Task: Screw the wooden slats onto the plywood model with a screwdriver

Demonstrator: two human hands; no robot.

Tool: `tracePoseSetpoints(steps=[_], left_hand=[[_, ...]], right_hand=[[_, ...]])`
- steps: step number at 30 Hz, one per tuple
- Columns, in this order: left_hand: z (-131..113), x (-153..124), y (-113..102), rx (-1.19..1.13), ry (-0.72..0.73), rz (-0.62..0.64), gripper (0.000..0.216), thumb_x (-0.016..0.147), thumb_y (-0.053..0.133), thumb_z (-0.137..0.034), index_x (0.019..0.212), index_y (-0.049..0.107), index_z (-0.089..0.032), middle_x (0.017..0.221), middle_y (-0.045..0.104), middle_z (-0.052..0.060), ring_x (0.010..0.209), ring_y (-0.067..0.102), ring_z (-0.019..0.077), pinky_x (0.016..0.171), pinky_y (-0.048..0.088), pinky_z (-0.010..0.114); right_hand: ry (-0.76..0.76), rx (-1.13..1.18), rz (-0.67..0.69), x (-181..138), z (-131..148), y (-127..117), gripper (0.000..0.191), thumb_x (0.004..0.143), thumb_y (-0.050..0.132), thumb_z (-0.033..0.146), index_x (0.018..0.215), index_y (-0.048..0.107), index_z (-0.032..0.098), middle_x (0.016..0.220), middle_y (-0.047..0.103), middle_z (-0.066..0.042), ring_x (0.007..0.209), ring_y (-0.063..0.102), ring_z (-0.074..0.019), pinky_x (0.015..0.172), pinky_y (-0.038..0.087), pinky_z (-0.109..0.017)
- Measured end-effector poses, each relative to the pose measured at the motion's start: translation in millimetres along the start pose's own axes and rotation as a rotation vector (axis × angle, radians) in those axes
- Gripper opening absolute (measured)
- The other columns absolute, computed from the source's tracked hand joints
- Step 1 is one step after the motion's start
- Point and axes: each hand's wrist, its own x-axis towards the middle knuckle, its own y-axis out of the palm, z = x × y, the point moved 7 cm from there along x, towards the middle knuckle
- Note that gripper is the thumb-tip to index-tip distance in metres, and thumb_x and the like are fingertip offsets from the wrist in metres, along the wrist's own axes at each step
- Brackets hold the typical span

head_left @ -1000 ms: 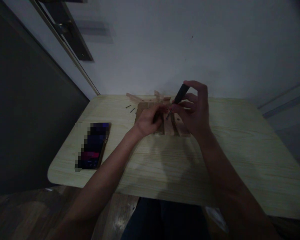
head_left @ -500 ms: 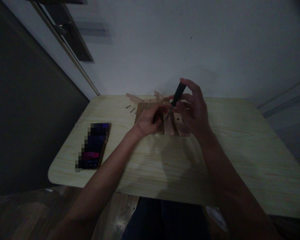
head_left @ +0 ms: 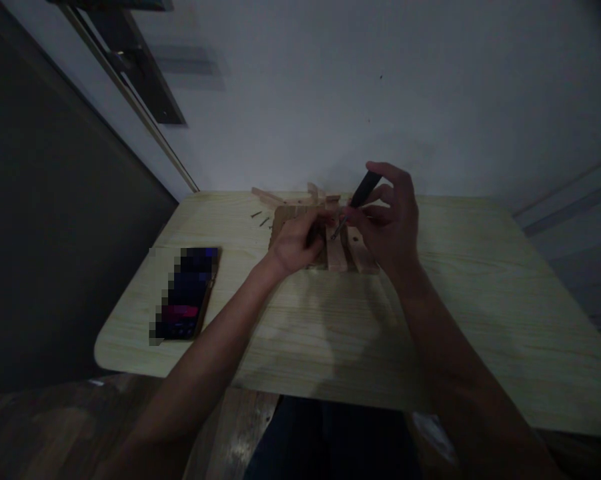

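Observation:
My right hand (head_left: 393, 223) is closed around the black handle of a screwdriver (head_left: 366, 188), one finger over its end. The screwdriver leans, and its metal tip points down at a pale wooden strip (head_left: 336, 257). My left hand (head_left: 300, 239) has its fingers curled against that strip from the left; its fingertips are close to the screwdriver shaft. A second wooden strip (head_left: 364, 259) with a dark hole lies to the right, partly behind my right hand. Under my left hand is a brown board (head_left: 284, 215), mostly covered. Whether a screw sits under the tip is too dark to tell.
Several loose screws (head_left: 264, 221) lie left of the board. More wooden pieces (head_left: 270, 197) are behind it, near the wall. A phone (head_left: 187, 293) rests on the left of the wood-grain table (head_left: 280, 333). A door handle plate (head_left: 147, 80) is at upper left.
The screwdriver's handle has tilted further right, and my right hand has shifted slightly down with it, its fingers repositioned on the handle. My left hand stays nearly in place.

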Motion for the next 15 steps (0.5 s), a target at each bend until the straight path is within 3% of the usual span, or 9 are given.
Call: tracePoseSetpoints(steps=[11,15], left_hand=[[-2.0,1.5,-0.4,-0.011,0.013,-0.009,0.046,0.077,0.05,-0.01,0.122,0.06,-0.016,0.111,0.074,0.008,0.1,0.071,0.0209,0.092,0.057,0.036],[-2.2,2.2,-0.6,-0.016,0.019,-0.013,0.048,0.077,0.05,-0.01,0.123,0.06,-0.018,0.113,0.074,0.006,0.101,0.071,0.0202,0.093,0.057,0.036]], right_hand=[[0.065,0.081,0.171,-1.3,9.5,1.1,0.055,0.09,0.066,0.041,0.142,0.05,0.034,0.119,0.072,-0.005,0.096,0.076,-0.0221,0.071,0.066,-0.032],[0.063,0.109,0.183,-0.5,8.3,3.5,0.054,0.089,0.069,0.039,0.14,0.052,0.034,0.122,0.072,-0.003,0.099,0.076,-0.0204,0.074,0.066,-0.03]])
